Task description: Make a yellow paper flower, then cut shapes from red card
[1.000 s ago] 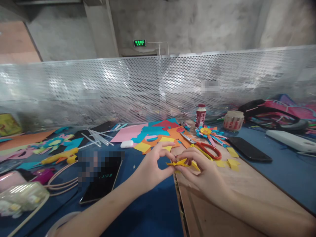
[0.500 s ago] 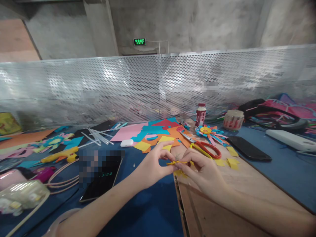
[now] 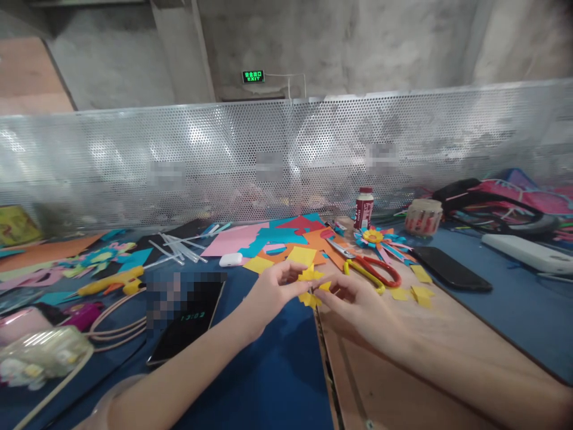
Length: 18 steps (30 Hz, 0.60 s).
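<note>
EXIT on green sign point(image 3: 253, 76), 13:02 on phone point(image 3: 188, 325)

You are at a craft bench in what looks like a workshop inside a bare concrete building. Left of the scissors point(image 3: 358, 263) you have cut sheets of coloured paper point(image 3: 237, 239); farther left of them come clear sticks point(image 3: 183, 248) and a yellow glue gun point(image 3: 111, 280), all handicraft supplies. Just behind the scissors sits a layered paper flower point(image 3: 373, 237), and the yellow paper shape point(image 3: 308, 298) you hold, nearer you than the scissors, matches that work. Well beyond them stands a perforated metal screen point(image 3: 242, 143), then a raw concrete wall point(image 3: 340, 48). Above and left of the scissors, a lit green exit sign point(image 3: 253, 76) suggests shared premises.
</note>
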Tool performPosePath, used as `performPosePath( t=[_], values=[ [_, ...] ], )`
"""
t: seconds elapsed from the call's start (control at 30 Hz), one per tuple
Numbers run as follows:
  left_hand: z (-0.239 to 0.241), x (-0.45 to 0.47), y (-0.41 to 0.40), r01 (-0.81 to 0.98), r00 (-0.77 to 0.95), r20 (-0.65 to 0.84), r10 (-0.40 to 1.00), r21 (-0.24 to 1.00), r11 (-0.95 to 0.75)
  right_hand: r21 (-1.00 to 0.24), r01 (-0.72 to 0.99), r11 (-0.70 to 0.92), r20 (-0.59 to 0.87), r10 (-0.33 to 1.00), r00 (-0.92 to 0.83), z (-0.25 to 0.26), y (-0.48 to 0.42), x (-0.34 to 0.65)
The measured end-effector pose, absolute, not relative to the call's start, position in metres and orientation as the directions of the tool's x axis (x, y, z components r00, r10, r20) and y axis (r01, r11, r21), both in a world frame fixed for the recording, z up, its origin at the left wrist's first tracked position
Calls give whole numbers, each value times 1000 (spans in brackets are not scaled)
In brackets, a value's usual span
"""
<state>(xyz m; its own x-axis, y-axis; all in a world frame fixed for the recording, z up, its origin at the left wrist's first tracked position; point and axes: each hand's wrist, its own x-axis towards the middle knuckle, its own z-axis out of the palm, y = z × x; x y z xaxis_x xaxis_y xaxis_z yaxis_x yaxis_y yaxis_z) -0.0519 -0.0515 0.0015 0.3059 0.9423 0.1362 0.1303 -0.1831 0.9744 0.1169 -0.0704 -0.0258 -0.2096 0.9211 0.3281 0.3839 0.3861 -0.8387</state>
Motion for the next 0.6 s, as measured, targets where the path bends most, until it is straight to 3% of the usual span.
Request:
performPosePath(
  t=[0.4, 0.5, 0.6],
  values=[
    [-2, -55, -46, 174, 261, 134, 956, 968, -183, -829, 376, 414, 331, 905, -265, -29, -61, 123],
    [-4, -59, -38, 103, 189, 70, 980, 991, -91, -795, 411, 447, 435, 891, -128, -17, -55, 121],
    [-9, -65, -26, -42, 164, 21, 986, 999, -14, -603, 538, 589, 649, 754, -99, 9, -45, 101]
  ],
)
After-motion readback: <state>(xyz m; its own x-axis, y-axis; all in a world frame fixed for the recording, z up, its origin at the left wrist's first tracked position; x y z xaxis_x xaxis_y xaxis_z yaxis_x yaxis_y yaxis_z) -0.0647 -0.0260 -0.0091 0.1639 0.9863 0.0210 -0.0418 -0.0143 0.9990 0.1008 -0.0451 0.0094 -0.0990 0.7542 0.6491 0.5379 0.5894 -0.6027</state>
